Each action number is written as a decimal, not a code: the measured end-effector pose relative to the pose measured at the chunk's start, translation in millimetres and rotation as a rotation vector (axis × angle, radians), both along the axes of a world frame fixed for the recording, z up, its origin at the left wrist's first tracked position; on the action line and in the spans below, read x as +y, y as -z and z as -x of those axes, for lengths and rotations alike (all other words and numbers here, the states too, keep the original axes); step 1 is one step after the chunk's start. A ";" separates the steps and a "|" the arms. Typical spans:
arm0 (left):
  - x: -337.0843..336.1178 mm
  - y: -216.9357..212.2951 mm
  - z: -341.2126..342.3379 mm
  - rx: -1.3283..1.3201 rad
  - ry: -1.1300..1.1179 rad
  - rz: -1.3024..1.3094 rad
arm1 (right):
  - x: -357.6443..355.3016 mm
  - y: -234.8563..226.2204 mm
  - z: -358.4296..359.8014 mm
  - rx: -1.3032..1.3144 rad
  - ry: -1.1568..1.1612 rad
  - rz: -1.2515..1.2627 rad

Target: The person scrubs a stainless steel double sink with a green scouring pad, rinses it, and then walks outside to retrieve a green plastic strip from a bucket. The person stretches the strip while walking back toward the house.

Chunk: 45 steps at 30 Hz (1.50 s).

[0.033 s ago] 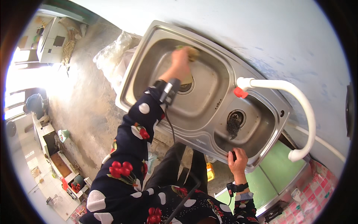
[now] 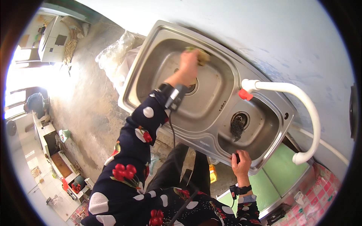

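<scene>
In the large basin of the steel sink, my left hand presses a yellowish-green cloth against the bottom near the far wall. The cloth is blurred and partly hidden under my closed fingers. My right hand is closed over the front rim of the small basin, with a dark spot between thumb and fingers that I cannot make out. A dark stringy clump, perhaps a scourer, lies against the drain of the small basin, apart from both hands.
A white curved spout with a red tap handle arches over the small basin. The pale wall runs behind the sink. Crumpled clear plastic lies left of it. A green-topped surface and a yellow container are lower right.
My left hand has shifted a little to the right across the large basin with the cloth. The right hand stays at the rim.
</scene>
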<state>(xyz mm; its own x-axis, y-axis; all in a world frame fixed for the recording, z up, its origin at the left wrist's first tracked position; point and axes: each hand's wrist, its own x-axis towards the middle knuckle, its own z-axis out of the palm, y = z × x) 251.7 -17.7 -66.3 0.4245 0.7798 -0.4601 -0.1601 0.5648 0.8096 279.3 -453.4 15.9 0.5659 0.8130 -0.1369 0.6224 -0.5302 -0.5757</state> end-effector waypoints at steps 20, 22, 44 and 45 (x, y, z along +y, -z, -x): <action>71.3 -88.9 131.2 1.050 0.737 -1.654 | -0.7 1.1 -0.5 -0.037 0.000 -0.042; 68.9 -92.8 138.5 1.037 0.742 -1.641 | -1.9 1.3 -0.5 -0.036 0.008 -0.043; -111.4 -35.0 -21.2 0.216 0.383 -0.949 | -2.9 4.8 1.3 -0.069 -0.003 0.000; -100.5 -31.4 -10.1 0.277 0.409 -0.805 | -3.0 4.6 1.4 -0.064 -0.002 0.001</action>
<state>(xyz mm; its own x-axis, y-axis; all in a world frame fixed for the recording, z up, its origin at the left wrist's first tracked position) 261.8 -118.3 -34.9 0.6915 0.7219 0.0267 0.1830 -0.2108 0.9602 278.0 -456.4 11.3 0.5719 0.8141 -0.1010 0.6590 -0.5293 -0.5344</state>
